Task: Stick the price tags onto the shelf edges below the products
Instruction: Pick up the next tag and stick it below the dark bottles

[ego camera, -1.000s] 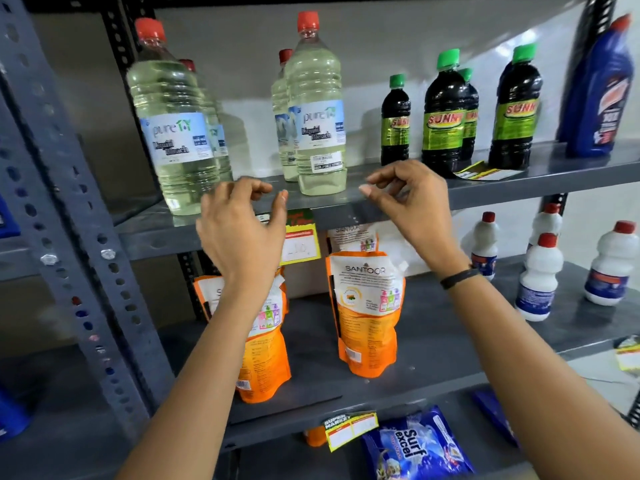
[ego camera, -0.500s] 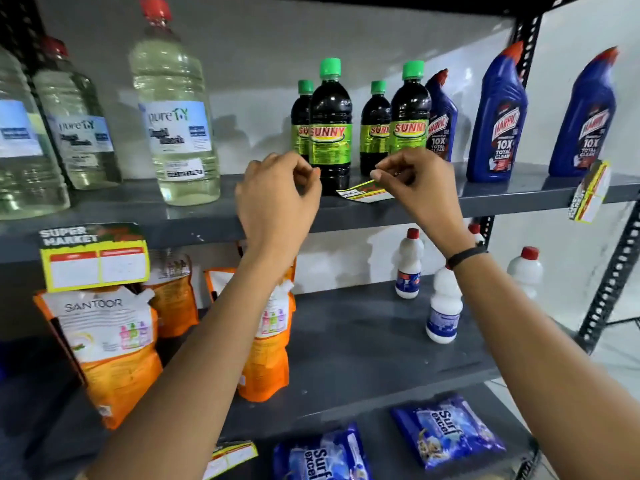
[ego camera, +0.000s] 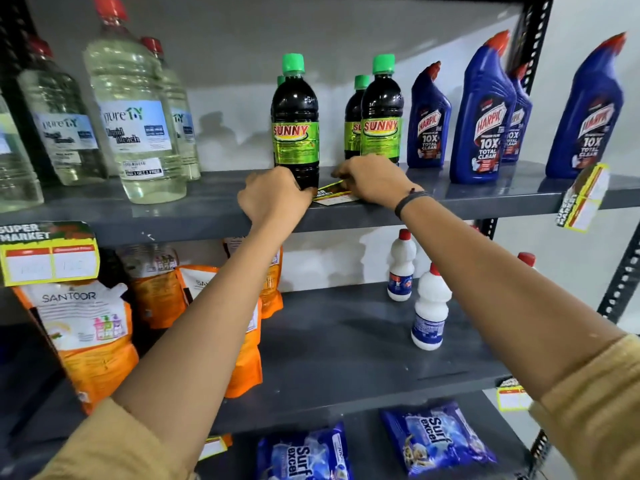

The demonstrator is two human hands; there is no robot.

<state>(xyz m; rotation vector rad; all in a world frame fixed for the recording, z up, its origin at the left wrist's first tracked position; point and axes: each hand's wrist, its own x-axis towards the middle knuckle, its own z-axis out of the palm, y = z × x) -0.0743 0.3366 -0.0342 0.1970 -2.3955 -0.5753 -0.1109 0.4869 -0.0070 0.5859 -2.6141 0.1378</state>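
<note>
A yellow and white price tag [ego camera: 333,195] lies flat on the top grey shelf [ego camera: 173,206], in front of the dark Sunny bottles [ego camera: 295,126]. My right hand [ego camera: 372,180] pinches the tag's right end. My left hand [ego camera: 273,199] is at the tag's left end, fingers curled over the shelf's front lip beside the nearest Sunny bottle. Its fingertips are hidden behind the hand. One tag [ego camera: 48,252] is stuck on the shelf edge at the left below the bleach bottles [ego camera: 138,126]. Another tag [ego camera: 581,199] hangs at the right below the blue Harpic bottles [ego camera: 485,116].
On the middle shelf [ego camera: 346,341] stand orange Santoor pouches [ego camera: 86,327] and small white bottles [ego camera: 429,313]. Blue Surf Excel packs [ego camera: 433,438] lie on the lowest shelf, with a tag [ego camera: 510,396] on the edge above them. A perforated black upright [ego camera: 623,271] bounds the right side.
The view swung right from the bleach bottles to the Sunny bottles. Both hands dropped onto the shelf, and the right hand took hold of the tag lying there.
</note>
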